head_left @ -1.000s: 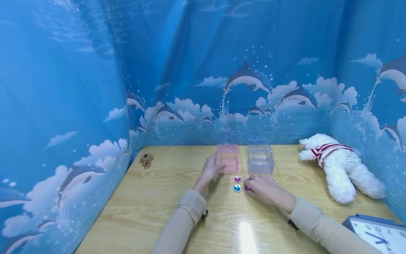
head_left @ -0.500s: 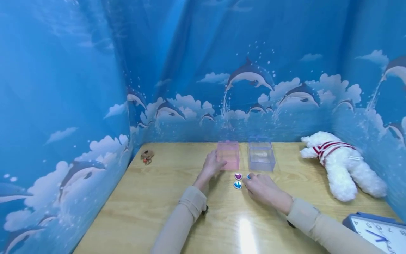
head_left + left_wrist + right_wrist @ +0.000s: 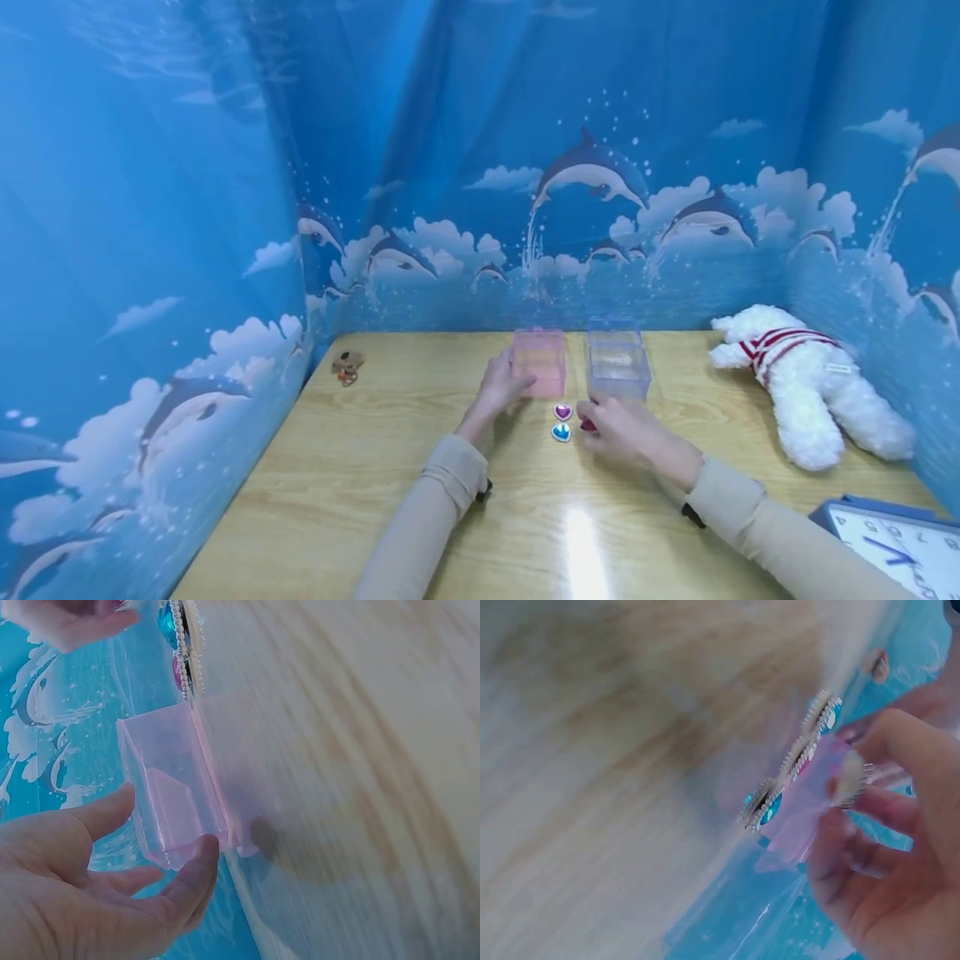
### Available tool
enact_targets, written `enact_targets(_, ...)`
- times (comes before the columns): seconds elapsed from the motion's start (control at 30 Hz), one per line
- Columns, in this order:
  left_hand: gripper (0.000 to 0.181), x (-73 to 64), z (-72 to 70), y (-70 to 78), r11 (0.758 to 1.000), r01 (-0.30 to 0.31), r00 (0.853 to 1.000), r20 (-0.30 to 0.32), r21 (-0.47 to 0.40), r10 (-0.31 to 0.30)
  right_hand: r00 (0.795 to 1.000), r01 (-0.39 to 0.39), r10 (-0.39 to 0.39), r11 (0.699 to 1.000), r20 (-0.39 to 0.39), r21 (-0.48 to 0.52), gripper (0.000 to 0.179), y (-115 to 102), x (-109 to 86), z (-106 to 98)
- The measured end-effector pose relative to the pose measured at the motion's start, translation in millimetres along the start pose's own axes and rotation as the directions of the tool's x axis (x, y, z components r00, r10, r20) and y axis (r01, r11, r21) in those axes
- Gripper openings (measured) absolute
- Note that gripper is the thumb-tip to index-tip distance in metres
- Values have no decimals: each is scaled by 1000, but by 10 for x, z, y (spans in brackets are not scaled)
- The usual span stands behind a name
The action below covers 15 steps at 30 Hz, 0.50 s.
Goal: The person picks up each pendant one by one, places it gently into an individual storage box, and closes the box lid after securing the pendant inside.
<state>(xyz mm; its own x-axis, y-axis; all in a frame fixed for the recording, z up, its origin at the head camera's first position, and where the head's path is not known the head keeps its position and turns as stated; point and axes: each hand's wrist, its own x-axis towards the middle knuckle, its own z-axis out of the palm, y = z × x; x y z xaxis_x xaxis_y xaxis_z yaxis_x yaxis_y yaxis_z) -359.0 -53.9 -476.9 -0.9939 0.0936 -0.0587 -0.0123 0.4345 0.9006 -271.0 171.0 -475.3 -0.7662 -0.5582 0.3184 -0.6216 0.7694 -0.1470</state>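
Note:
My left hand [image 3: 501,387] holds the left end of an open pink clear plastic box [image 3: 169,780], thumb on one side and fingers on the other. My right hand [image 3: 626,429] pinches a magenta heart-shaped gem [image 3: 588,425], raised off the table; the right wrist view shows its pale back [image 3: 851,780] between thumb and fingers. Left of that hand lie a purple heart gem [image 3: 562,411] and a blue heart gem [image 3: 561,432], both with silvery beaded rims. Another blue gem [image 3: 769,808] lies nearby in the right wrist view; the right hand hides it in the head view.
Beside the pink box stands an open lilac clear box [image 3: 618,371]. A white plush toy [image 3: 817,383] in a striped top lies at the right, with a clock [image 3: 892,542] nearer. A small brown trinket [image 3: 347,367] sits far left. Dolphin-print curtains enclose the wooden table [image 3: 337,500].
My right hand has picked the magenta gem up from the table and moved slightly toward the boxes, covering the nearby blue gem. The left hand keeps its place at the pink box.

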Motion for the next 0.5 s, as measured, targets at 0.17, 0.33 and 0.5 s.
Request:
enact_targets(0.17, 77, 56, -28, 25, 999, 6, 1000, 8, 46, -6, 994, 35, -23, 993, -106, 113, 15, 97, 148, -112)
enact_targets(0.33, 79, 67, -53, 52, 997, -4, 1000, 16, 73, 3, 984, 54, -27, 988, -176, 147, 20, 149, 310, -192)
enact_targets(0.5, 78, 80, -46, 41, 995, -21, 1000, 10, 100, 20, 988, 24, 10, 975, -154, 221, 21, 161, 461, -234)
